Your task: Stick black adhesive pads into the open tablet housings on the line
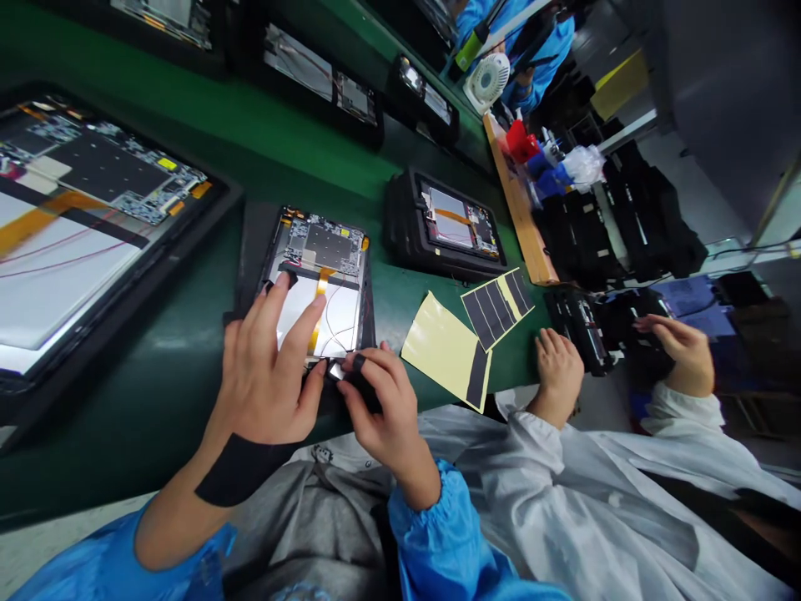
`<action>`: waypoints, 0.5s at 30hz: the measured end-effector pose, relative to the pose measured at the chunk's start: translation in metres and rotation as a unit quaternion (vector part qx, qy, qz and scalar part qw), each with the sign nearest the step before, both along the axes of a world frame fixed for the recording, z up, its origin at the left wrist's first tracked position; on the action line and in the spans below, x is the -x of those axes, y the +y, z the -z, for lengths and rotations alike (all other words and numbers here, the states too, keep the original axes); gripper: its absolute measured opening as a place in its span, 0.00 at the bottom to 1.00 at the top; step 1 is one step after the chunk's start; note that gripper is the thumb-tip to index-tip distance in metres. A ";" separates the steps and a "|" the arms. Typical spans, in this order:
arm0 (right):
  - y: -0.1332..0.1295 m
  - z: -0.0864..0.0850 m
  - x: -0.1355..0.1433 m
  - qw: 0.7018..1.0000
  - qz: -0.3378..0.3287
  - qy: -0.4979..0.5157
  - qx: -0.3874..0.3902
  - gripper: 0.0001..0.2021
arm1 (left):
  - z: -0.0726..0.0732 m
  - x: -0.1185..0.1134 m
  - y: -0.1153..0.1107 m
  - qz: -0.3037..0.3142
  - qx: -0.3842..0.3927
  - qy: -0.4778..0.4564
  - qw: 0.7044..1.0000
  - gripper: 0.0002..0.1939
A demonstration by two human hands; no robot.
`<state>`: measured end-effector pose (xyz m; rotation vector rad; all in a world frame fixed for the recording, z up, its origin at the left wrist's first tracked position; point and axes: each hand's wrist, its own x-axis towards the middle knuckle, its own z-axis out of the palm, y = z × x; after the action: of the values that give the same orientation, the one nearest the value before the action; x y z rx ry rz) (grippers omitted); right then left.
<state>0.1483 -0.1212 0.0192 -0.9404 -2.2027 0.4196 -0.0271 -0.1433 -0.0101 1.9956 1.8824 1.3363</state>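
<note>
An opened tablet [331, 246] lies before me, its circuit board, white battery and orange ribbon cable [323, 282] exposed. My left hand [263, 376] rests over its left side with fingers spread. Black bits show by the fingertips. A black band [241, 469] wraps that wrist. At the tablet's near edge, my right hand [389, 405] pinches a small dark piece with a shiny face [336, 370]. The left thumb tip is close beside this piece; whether it touches is unclear. Dark material covers one right fingertip.
Right of the tablet lie a yellow backing sheet [438, 334] and a sheet of black strips [497, 309]. Another opened tablet sits in a black holder [413, 238]. A large opened tablet [93, 209] is at left. A co-worker's hands [559, 371] are at right, near a wooden rail [516, 200].
</note>
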 end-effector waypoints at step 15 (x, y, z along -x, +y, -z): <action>0.014 -0.006 -0.003 0.997 -0.065 -0.023 0.037 0.19 | -0.003 0.005 0.000 0.013 0.011 -0.010 1.000 0.46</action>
<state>0.1512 -0.1075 0.0250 -0.8549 -2.3121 0.5484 -0.0320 -0.1430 -0.0069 1.9834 1.8470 1.3176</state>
